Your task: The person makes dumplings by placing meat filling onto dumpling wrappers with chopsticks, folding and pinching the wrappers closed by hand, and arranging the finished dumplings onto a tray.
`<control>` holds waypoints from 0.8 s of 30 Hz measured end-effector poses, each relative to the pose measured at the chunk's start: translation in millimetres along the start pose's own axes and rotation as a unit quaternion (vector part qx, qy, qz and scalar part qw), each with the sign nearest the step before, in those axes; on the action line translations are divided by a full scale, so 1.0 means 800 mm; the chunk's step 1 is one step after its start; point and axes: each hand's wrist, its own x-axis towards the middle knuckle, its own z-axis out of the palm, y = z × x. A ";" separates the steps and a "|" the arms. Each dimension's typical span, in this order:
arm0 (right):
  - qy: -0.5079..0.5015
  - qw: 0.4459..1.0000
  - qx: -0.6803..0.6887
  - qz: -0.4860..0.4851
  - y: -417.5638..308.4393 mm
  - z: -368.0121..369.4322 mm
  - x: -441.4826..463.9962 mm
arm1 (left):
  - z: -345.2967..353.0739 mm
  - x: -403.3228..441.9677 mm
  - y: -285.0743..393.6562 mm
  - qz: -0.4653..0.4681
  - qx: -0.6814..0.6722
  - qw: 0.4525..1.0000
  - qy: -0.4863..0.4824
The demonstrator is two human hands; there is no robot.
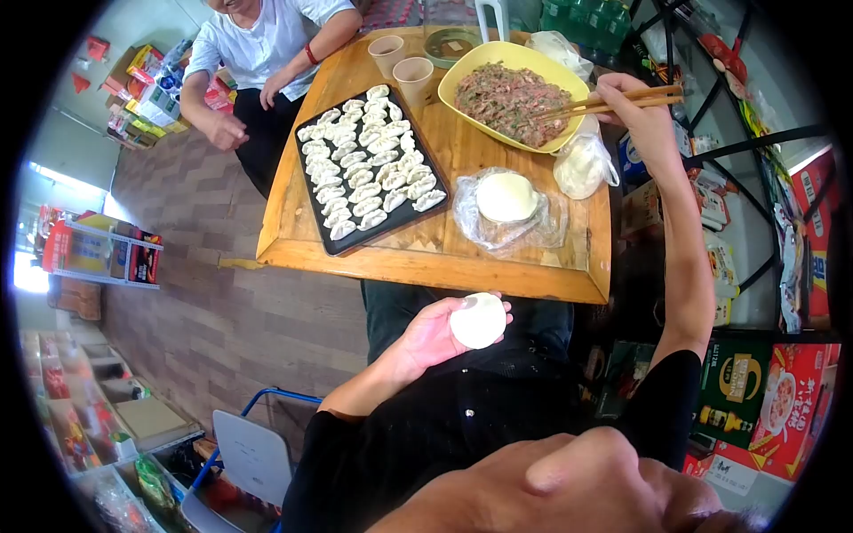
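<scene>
A round dumpling wrapper lies across the palm and fingers of my left hand, in front of the table edge. My right hand grips a pair of chopsticks, whose tips reach into the meat filling. That filling sits in a yellow bowl on the far right of the table. A stack of wrappers rests on a clear plastic bag below the bowl. On the left, several rows of folded dumplings cover a black tray.
Two paper cups and a round glass dish stand at the back of the wooden table. A tied plastic bag lies beside the bowl. Another person sits at the far left. Shelves with packages are at right.
</scene>
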 end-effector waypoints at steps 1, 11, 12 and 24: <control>0.000 1.000 0.001 0.000 0.003 -0.001 -0.004 | 0.000 0.001 -0.001 -0.004 -0.002 1.000 -0.004; -0.032 0.998 0.044 0.036 0.054 -0.010 -0.039 | 0.018 -0.001 -0.007 0.001 -0.004 1.000 0.015; -0.021 0.997 0.062 0.044 0.059 -0.007 -0.039 | 0.020 0.000 -0.007 0.000 -0.003 1.000 0.015; 0.004 0.987 0.143 0.074 0.082 0.009 -0.044 | 0.028 0.006 -0.015 -0.005 0.009 1.000 0.030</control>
